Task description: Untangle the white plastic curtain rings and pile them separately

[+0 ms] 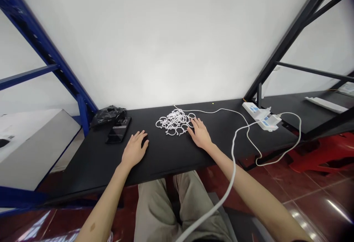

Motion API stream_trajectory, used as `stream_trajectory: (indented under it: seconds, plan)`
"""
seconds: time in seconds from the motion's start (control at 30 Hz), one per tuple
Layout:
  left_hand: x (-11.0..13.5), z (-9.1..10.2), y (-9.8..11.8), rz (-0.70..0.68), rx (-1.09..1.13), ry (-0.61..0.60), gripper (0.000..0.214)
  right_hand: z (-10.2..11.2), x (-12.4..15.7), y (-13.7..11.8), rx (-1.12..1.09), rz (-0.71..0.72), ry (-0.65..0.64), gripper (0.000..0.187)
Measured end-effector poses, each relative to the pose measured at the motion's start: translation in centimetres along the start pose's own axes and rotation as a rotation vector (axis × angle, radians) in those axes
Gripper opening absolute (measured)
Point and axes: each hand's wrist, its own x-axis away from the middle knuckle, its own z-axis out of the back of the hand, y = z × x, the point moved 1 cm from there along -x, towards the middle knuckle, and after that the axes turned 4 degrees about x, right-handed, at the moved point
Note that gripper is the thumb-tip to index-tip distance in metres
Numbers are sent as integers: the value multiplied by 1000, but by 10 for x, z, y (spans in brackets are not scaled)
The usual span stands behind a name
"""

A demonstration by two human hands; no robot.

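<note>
Far left, a blue rack post (55,65) frames the black table (166,157), and a crumpled black bag (108,114) sits at the back with a dark phone (118,129) just beside it. Your left hand (134,150) lies flat and open on the bare tabletop, palm down, holding nothing, near the phone but apart from it. A sweep to that side could nudge the phone toward the front edge.

In the centre, the tangle of white loops (173,121) sits heaped near the wall. Your right hand (200,134) is open too, fingers spread, with the fingertips touching the heap's right edge and nothing gripped. The loops look interlocked, so I judge that pulling 1 could drag the whole heap.

On the right, a thin cord (218,111) runs off the heap toward the power strip (260,116). A thicker white cable (233,150) drops past your right forearm to your lap. Catch it with that arm and the strip could shift. A red stool (323,153) stands beyond, well clear.
</note>
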Motion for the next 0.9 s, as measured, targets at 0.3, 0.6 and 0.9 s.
stream_trajectory:
  seconds: [0.3,0.6,0.9]
  plan:
    - [37,8,6,55,-45,14,44,26,64,28,22,-10,-68,49]
    - [55,14,15,102,-50,21,44,24,71,28,-19,-61,5,45]
    - [59,16,15,104,-31,33,42,24,65,14,33,-118,9,48]
